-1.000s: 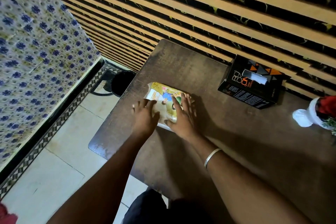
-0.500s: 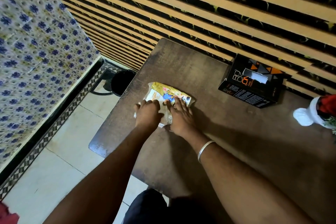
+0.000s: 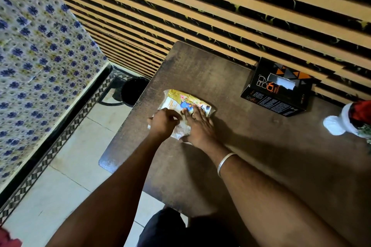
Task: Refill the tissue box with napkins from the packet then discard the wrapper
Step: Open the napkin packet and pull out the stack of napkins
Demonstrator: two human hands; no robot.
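We see a napkin packet [image 3: 180,100] lying flat on the dark brown table [image 3: 261,156], close to the table's left edge and about midway along it. Its wrapper is glossy, printed in yellow with small coloured figures, and it looks unopened as far as we can tell.

Both of our hands are on it. The left hand [image 3: 163,124] covers the end of the packet nearest the table's left edge, with its fingers curled in and pinching the wrapper. The exact spot of the pinch is hidden under the knuckles. The right hand [image 3: 199,126] lies flat on the packet with its 4 fingers straight and close together, pressing it onto the table. A silver bangle [image 3: 225,163] sits on that wrist.

The black tissue box [image 3: 275,90] stands on the table's far edge, against the slatted wall [image 3: 220,16] and well apart from the packet. 1 white tissue [image 3: 283,83] shows in the slot on its top.

At the table's right side stands a red and white ornament [image 3: 345,120], partly cut off by the frame. On the tiled floor [image 3: 70,166] just beyond the table's left edge sits a round black bin [image 3: 133,91]. Farther out from that edge hangs a cloth [image 3: 40,56] with blue flowers.
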